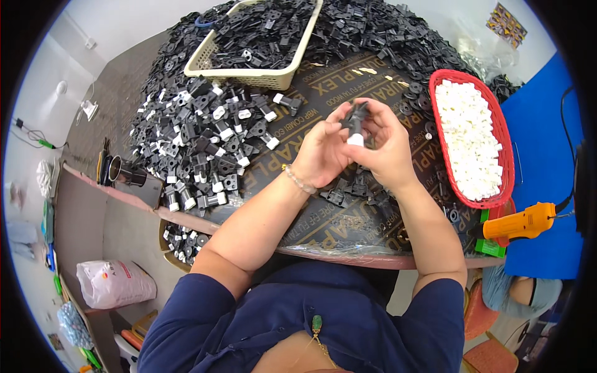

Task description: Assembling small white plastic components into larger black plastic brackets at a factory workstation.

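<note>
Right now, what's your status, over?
Both hands up: left hand and right hand grip black plastic part with white plug. Loose black parts underneath. Nothing blocking.

I see bright, even daylight-like light from overhead, with only soft shadows under my hands (pixel 357 146). Fisheye bending grows toward the rim, with black vignette corners; walls at nine o'clock wash out, and the centre stays sharp.

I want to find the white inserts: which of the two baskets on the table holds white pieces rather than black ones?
The red oval basket, beside the right hand, is filled with white pieces. The cream rectangular basket at the far side holds black parts.
</note>
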`<control>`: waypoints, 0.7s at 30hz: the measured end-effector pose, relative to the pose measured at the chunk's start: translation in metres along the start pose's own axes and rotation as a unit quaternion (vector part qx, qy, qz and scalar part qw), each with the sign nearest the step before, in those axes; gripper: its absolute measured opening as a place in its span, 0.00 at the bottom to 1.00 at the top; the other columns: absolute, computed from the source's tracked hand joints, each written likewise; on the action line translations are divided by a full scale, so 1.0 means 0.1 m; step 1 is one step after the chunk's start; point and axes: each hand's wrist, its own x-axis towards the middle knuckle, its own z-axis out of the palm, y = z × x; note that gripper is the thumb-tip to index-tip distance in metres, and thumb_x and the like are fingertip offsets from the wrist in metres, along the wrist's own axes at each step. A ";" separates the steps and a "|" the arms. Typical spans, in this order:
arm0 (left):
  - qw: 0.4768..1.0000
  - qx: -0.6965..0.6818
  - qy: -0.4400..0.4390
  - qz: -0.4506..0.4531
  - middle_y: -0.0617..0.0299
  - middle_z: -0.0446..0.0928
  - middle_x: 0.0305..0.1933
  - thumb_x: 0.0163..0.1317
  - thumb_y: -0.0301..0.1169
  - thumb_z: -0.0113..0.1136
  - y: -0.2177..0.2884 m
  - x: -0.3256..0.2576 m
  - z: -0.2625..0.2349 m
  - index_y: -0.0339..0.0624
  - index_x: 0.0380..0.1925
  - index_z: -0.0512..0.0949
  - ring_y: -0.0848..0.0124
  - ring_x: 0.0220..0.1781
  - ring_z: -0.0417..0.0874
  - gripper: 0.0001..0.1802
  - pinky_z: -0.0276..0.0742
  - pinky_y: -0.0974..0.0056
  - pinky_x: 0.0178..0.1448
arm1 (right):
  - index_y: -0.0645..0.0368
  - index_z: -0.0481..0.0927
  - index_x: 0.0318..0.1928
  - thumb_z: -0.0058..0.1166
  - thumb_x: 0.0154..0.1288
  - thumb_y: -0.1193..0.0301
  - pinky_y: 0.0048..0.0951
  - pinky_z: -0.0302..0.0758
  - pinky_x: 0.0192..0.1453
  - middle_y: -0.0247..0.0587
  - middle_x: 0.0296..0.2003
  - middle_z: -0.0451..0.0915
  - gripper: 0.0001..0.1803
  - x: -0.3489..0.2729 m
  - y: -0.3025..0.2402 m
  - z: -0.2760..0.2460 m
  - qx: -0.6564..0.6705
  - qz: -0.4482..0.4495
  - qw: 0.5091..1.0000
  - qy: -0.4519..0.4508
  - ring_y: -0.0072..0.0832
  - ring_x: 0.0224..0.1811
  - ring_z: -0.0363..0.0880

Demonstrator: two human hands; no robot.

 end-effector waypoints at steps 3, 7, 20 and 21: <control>0.995 -0.019 0.088 0.043 0.58 0.78 0.54 0.71 0.41 0.54 -0.01 0.01 -0.21 0.48 0.65 0.67 0.65 0.54 0.82 0.25 0.79 0.55 0.58 | 0.66 0.72 0.61 0.80 0.45 0.71 0.29 0.80 0.54 0.44 0.51 0.80 0.42 0.27 -0.14 0.43 -0.053 -0.001 0.997 -0.048 0.29 0.50 0.81; 0.995 -0.070 0.067 0.015 0.50 0.80 0.50 0.72 0.49 0.54 0.01 0.04 -0.62 0.45 0.65 0.65 0.57 0.50 0.83 0.28 0.81 0.52 0.56 | 0.66 0.73 0.61 0.79 0.44 0.55 0.37 0.77 0.57 0.54 0.50 0.81 0.46 0.86 0.08 1.17 -0.187 -0.192 0.963 -0.045 0.44 0.51 0.82; 0.961 0.150 0.205 0.113 0.63 0.81 0.50 0.73 0.37 0.53 0.08 0.06 -0.24 0.49 0.62 0.70 0.72 0.51 0.83 0.20 0.77 0.66 0.58 | 0.58 0.82 0.51 0.62 0.63 0.65 0.41 0.79 0.55 0.49 0.46 0.83 0.17 0.64 -0.05 0.47 -0.454 -0.151 0.875 -0.075 0.48 0.50 0.82; 0.942 0.271 0.193 0.053 0.65 0.79 0.52 0.71 0.34 0.54 0.11 0.04 -0.25 0.46 0.61 0.72 0.74 0.50 0.80 0.19 0.76 0.65 0.57 | 0.58 0.82 0.49 0.59 0.65 0.67 0.41 0.80 0.52 0.48 0.43 0.84 0.14 0.50 -0.16 0.16 -0.518 -0.113 0.846 -0.058 0.48 0.48 0.83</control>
